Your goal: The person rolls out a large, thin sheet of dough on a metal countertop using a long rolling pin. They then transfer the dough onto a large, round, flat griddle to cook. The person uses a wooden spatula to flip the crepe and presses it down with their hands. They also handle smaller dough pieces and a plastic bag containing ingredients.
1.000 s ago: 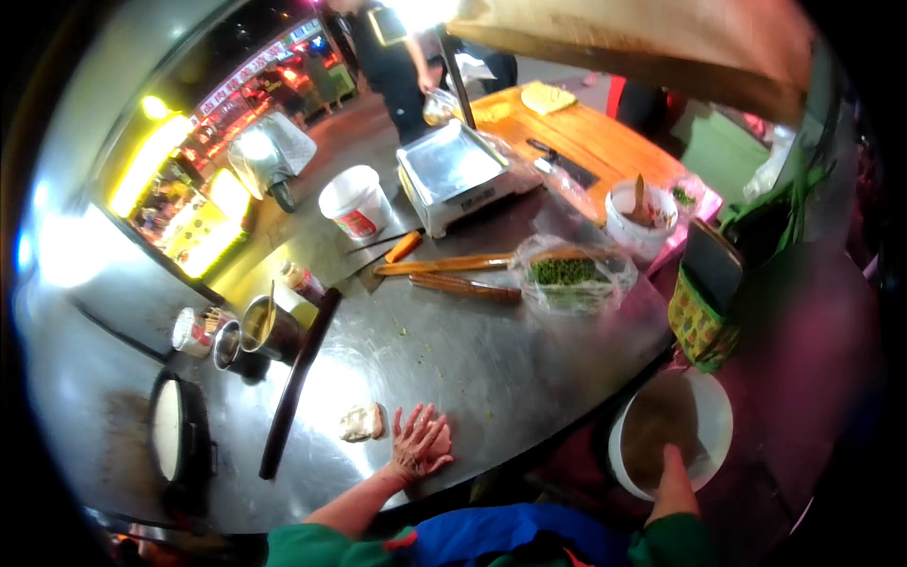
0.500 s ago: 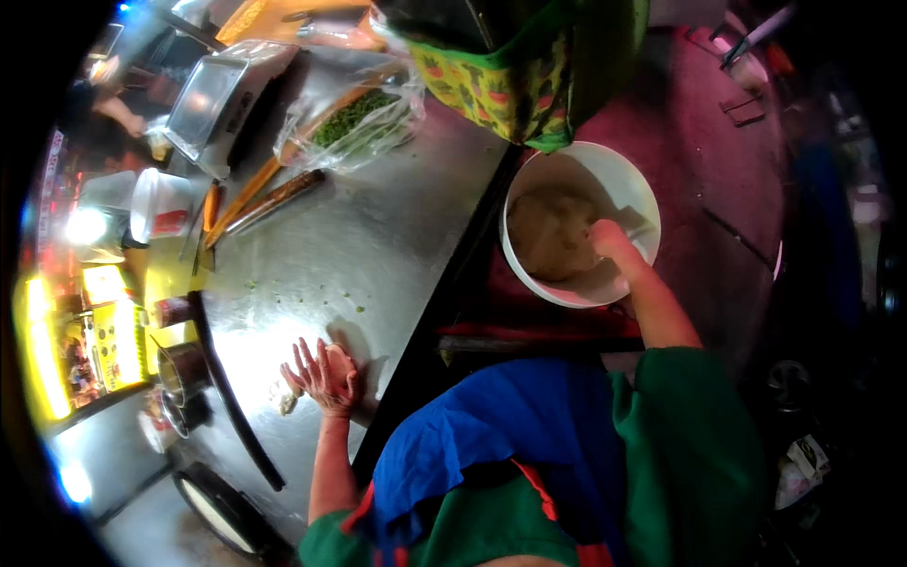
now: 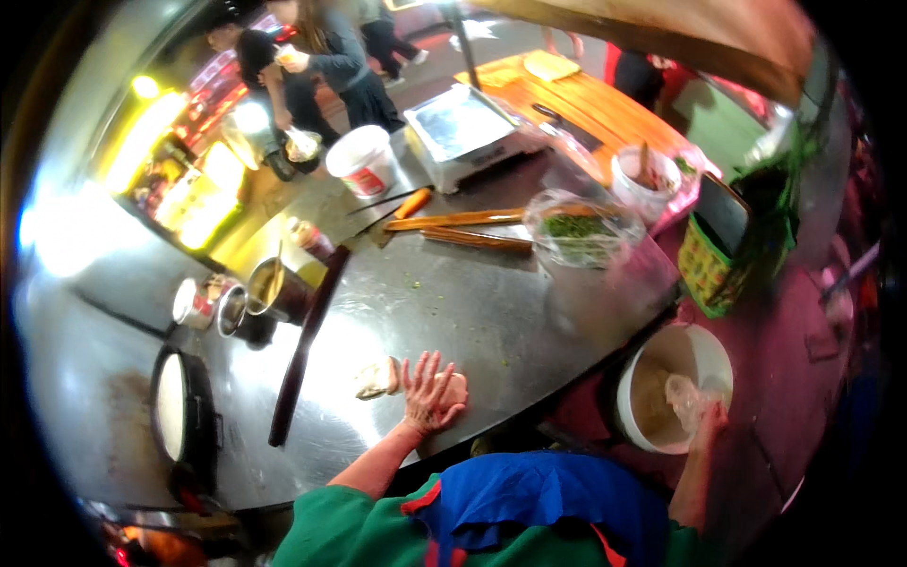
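My left hand (image 3: 432, 393) lies flat on the metal counter with its fingers spread, over a flattened pale piece that looks like dough (image 3: 454, 389). Beside the fingertips is another pale, folded piece (image 3: 378, 378). At the right, a white bucket (image 3: 727, 378) stands lower than the counter, with a tan mass (image 3: 650, 402) inside. My right hand (image 3: 710, 425) is closed at the bucket's right rim. Its fingers grip something clear and crumpled like a plastic bag (image 3: 686, 399), which hangs inside the bucket; blur hides its exact shape.
A clear bag of chopped greens (image 3: 578, 227), wooden sticks (image 3: 477, 240) and a scale (image 3: 460, 123) occupy the counter's far side. A dark bar (image 3: 310, 345), metal pots (image 3: 277, 288) and a round griddle (image 3: 173, 406) are at left. A green patterned bag (image 3: 723, 255) stands beyond the bucket. People stand beyond the counter.
The view has turned, bringing more of the counter and street into sight. My right hand has drawn back to the bucket's rim, and clear plastic now shows in it. My left hand remains spread.
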Motion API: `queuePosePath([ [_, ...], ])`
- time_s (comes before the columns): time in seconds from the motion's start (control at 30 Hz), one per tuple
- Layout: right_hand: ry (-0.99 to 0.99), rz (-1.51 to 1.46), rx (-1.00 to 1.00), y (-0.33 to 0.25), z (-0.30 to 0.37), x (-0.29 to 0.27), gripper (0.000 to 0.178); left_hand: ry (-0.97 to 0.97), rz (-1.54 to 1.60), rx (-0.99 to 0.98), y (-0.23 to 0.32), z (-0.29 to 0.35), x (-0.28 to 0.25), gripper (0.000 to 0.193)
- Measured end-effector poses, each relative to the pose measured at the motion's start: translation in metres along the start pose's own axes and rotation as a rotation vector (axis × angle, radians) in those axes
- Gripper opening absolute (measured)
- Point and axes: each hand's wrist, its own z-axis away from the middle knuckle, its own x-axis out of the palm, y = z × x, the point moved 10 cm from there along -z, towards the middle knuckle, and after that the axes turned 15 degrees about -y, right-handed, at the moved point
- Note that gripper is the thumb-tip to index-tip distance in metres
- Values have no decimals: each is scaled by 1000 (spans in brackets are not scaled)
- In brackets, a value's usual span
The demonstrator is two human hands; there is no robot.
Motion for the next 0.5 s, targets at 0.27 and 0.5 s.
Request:
queuePosePath([
  [0.27,-165,972,105,35,-7,67,11,7,60,-4,-1,-3,0,73],
  [0.5,-536,1071,164,107,-63,214,17,-17,53,-62,-6,5,-2,74],
])
